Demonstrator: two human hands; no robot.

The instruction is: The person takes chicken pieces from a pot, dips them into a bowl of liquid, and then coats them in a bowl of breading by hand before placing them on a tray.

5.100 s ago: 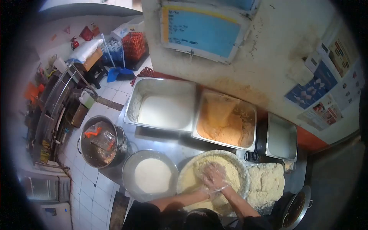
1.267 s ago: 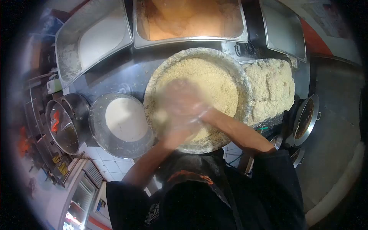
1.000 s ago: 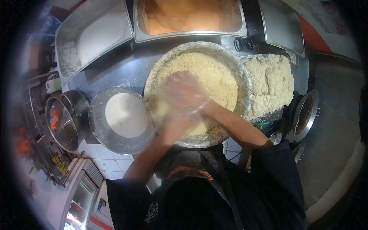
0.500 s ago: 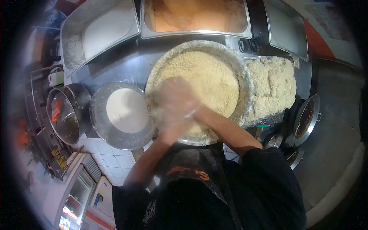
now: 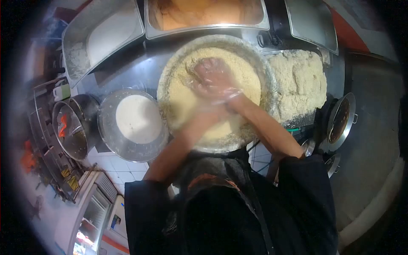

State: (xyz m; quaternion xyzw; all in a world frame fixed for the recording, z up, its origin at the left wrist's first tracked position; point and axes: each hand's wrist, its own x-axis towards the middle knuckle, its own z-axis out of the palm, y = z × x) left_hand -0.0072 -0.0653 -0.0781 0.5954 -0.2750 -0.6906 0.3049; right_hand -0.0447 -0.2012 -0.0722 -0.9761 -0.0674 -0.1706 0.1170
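Note:
A large round bowl [image 5: 164,83] holds pale yellow breadcrumbs [image 5: 244,74], and both my hands are inside it. My right hand [image 5: 212,76], in a clear plastic glove, presses low into the crumbs with its fingers curled in; whatever lies under them is hidden. Close below it, partly behind my right wrist, my left hand [image 5: 214,111] is smeared by motion and its fingers cannot be made out. Left of the bowl stands a metal basin [image 5: 109,142] of white liquid [image 5: 138,119]. A thick crumb-coated slab or heap [image 5: 299,85] sits on the right.
Along the back are a steel pan [image 5: 74,57] of white powder, a pan [image 5: 204,27] with orange contents and another steel pan [image 5: 312,23]. A deep pot [image 5: 85,125] stands far left. To the right are a dark-filled pan [image 5: 340,123] and smaller pans.
My hands have moved up and slightly right, away from the bowl's left side. My right hand is now sharper; my left remains blurred. The whole view has shifted a little.

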